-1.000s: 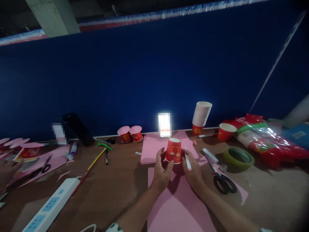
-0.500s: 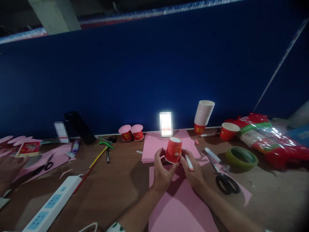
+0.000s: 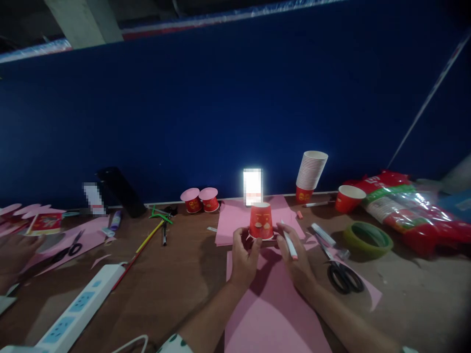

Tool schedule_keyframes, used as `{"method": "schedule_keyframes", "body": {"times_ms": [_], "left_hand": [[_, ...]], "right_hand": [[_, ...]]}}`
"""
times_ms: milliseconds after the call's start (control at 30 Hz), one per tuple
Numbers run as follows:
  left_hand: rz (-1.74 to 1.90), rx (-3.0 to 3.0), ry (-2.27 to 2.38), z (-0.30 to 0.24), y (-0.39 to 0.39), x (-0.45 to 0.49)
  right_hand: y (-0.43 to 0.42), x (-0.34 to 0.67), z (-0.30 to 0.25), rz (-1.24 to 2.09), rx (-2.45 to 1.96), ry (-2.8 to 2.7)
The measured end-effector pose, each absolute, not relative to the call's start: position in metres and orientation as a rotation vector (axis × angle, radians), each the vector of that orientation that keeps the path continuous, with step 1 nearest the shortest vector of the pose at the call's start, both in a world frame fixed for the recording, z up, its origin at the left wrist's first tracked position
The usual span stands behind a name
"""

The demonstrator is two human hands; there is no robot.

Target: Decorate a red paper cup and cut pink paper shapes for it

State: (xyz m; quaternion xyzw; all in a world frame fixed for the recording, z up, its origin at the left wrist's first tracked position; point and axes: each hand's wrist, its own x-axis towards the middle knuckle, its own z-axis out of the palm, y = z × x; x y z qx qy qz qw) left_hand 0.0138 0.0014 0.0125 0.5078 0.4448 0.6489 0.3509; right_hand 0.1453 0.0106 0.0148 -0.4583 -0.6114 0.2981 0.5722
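Note:
An upside-down red paper cup (image 3: 261,221) with small printed figures is held over the pink paper (image 3: 274,314), its rim downward. My left hand (image 3: 245,260) is closed around the cup's lower left side. My right hand (image 3: 296,260) grips a white marker (image 3: 290,243) with a reddish end, lying across its fingers. Those right fingertips are close to the cup's lower right edge; whether they touch it I cannot tell. Behind the cup lies a stack of pink sheets (image 3: 228,225).
Scissors (image 3: 345,277), green tape (image 3: 368,240), a red cup (image 3: 349,199) and a cup stack (image 3: 311,171) are on the right. Two cups with pink discs (image 3: 200,200) stand at the back. Left are a power strip (image 3: 81,309) and another person's hand (image 3: 18,255).
The cup has turned and tipped more upright, so two printed figures now face me. It sits slightly higher and further left. The marker stays in my right hand.

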Motion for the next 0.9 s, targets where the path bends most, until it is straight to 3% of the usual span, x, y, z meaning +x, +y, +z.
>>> {"method": "schedule_keyframes", "body": {"times_ms": [333, 900], "left_hand": [[1.638, 1.336, 1.326, 0.0168, 0.0033, 0.0107], [1.544, 1.114, 1.142, 0.0171, 0.0061, 0.0101]], "right_hand": [[0.0058, 0.1449, 0.0219, 0.744, -1.04, -1.456], [0.0058, 0.1458, 0.0222, 0.682, -1.042, -1.496]]}}
